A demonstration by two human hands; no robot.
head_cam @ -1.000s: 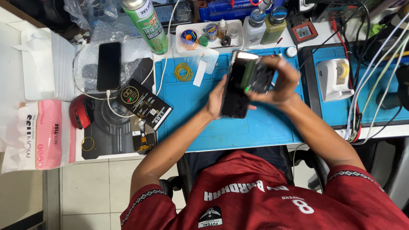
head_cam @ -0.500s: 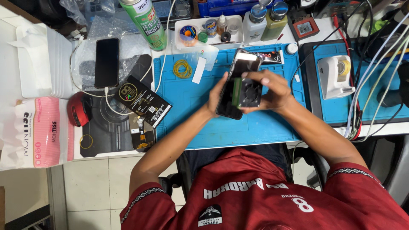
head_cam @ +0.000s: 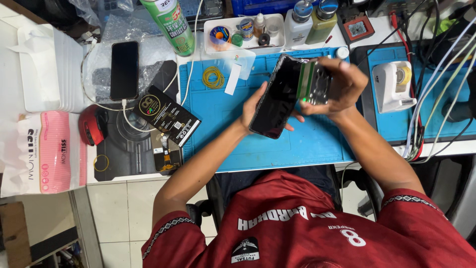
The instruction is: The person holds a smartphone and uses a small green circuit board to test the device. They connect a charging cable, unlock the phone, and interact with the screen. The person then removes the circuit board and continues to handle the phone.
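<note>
Above the blue work mat (head_cam: 307, 144), my left hand (head_cam: 255, 106) grips the dark phone screen (head_cam: 275, 97) and my right hand (head_cam: 337, 84) clasps the opened phone body (head_cam: 312, 82), so the two are apart but not rejoined.

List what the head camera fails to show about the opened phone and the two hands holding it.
- Left hand: palm and most fingers hidden behind the dark screen panel.
- Phone body: its inner parts are too small and partly covered by the right hand.
- Whether a cable joins the screen panel and the phone body: cannot be told, the seam is too small.
- Green spray can: top cut off by the upper edge.
</note>
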